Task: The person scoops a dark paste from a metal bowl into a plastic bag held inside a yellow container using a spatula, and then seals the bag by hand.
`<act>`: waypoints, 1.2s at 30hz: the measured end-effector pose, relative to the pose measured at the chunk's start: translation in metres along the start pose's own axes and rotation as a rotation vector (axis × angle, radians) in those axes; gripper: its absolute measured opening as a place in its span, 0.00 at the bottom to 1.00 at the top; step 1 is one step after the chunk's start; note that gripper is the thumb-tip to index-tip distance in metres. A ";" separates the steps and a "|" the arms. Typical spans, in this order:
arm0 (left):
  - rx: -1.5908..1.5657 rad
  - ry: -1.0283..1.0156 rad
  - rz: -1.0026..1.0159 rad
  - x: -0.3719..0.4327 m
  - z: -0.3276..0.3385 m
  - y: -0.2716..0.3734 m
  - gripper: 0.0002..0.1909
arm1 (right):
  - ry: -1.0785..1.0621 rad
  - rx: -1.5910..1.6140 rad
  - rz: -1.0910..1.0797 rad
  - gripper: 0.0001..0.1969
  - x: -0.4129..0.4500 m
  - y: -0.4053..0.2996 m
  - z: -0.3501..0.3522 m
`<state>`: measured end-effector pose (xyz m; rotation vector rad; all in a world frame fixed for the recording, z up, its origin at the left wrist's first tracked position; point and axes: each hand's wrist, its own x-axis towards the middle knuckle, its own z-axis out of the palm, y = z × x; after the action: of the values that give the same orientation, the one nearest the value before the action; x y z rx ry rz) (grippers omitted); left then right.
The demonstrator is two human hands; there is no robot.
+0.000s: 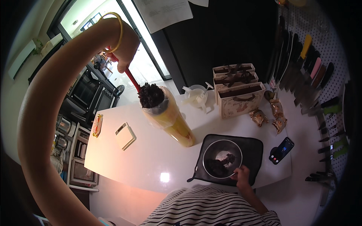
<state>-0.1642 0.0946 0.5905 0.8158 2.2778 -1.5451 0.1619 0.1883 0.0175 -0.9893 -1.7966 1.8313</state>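
Observation:
My left hand (124, 48), below a gold bangle, grips a red-handled tool (132, 76) that slants down into a dark crumbly mass (152, 95). That mass sits at the mouth of a tall yellow cylinder (176, 127), where clear plastic film folds over the rim; the tool's head is hidden in it. With my right hand (242, 175) I hold the near right rim of a steel bowl (208, 151). Inside the bowl lie more dark crumbs (217, 167). Under it is a black square mat (253, 152) with a hanging loop.
On the white table (147, 166) are a white kitchen scale (125, 136), a wrapped packet (97, 126), a translucent jug (196, 94), paper gift bags (240, 100), gold-wrapped pieces (279, 124) and a phone (281, 150). Several knives (306, 46) hang on a pegboard at right.

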 end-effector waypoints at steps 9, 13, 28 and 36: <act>0.013 0.058 0.107 0.018 0.019 0.014 0.13 | -0.012 0.015 0.027 0.04 -0.002 -0.015 -0.001; 0.106 0.169 0.096 0.011 0.008 0.023 0.11 | 0.031 0.046 -0.002 0.04 -0.011 -0.012 -0.002; 0.118 0.257 0.036 0.015 0.016 0.019 0.11 | 0.108 0.343 0.487 0.01 -0.017 -0.066 0.008; 0.147 0.273 -0.030 -0.008 0.008 0.013 0.11 | 0.096 0.344 0.491 0.01 -0.017 -0.071 0.006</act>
<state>-0.1513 0.0884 0.5816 1.0966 2.3915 -1.7245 0.1549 0.1793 0.0899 -1.4327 -1.1887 2.2303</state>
